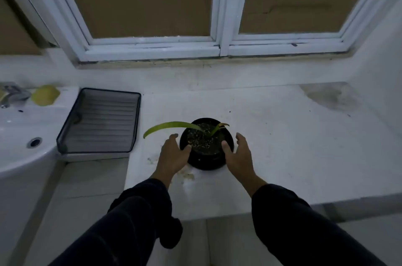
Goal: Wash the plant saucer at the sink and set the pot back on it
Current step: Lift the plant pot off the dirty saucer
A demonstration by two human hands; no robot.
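Two hands flanked a black pot on a pale stone counter.

The counter (282, 146) was white, smooth and faintly stained, meeting a glossy white ceramic sink (21, 135) on the left, beside which sat a grey rectangular ribbed tray (102, 120). The round black pot (206, 161), filled with dark speckled soil and bearing one long curved green leaf (167, 126), stood mid-counter; whether a saucer lay beneath it could not be told. The left hand (171, 157) and right hand (237, 157) were spread wide, thumbs at the rim, fingers loosely extended, dark sleeves behind.
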